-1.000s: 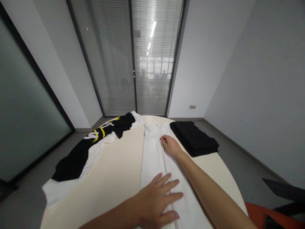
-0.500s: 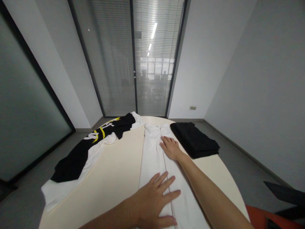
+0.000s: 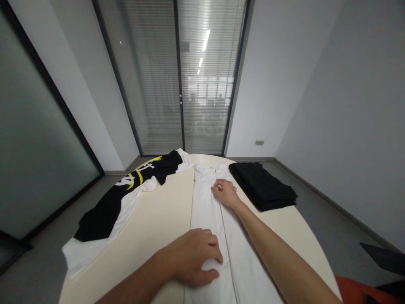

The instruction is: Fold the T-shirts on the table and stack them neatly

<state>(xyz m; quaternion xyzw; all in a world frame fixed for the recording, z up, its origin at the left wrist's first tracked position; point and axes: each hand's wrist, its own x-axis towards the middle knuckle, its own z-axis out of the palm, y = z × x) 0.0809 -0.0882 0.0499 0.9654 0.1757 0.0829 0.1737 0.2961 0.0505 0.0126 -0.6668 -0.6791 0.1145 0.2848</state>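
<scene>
On the desk (image 3: 158, 219) before you, the white garment (image 3: 207, 211) lay folded lengthwise. Your left hand (image 3: 193, 257) had its fingers clamped on the near edge, and your right hand (image 3: 225, 193) was curled shut by the collar. You seemed mid-fold; the next move called for an even lift.

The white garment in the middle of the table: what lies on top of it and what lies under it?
On the white garment rest the left hand, nearer, and the right hand, farther, both with curled fingers. Beneath is the cream table; the covered part cannot be seen.
</scene>
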